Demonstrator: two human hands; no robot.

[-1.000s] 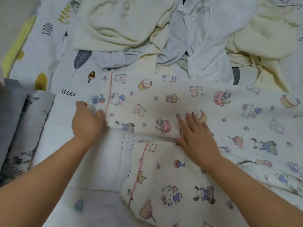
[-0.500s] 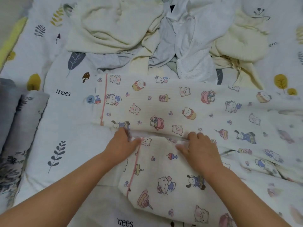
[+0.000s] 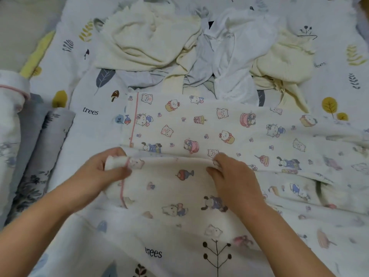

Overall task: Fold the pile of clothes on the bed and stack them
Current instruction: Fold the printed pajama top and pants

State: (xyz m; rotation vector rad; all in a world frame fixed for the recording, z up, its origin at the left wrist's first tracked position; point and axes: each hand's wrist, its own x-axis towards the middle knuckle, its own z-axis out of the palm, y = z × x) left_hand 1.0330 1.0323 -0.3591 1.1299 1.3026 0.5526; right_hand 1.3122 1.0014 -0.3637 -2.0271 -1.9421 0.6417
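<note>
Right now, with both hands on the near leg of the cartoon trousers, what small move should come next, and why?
Probably lift the near leg up and lay it over the far leg. The left hand grips its cuff, the right hand pinches its upper edge, and the far leg lies flat.

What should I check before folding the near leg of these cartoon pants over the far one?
1. Left hand grips the near leg's cuff: ok.
2. Right hand pinches the same leg's upper edge: ok.
3. Far leg lies flat and spread: ok.
4. Far cuff, with its pink stripe, is uncovered for lining up: ok.
5. Waist end at the right is smooth: not ok, it is bunched.
6. Unfolded pile stays off the pants: not ok, white and cream pieces overlap the far edge.
</note>
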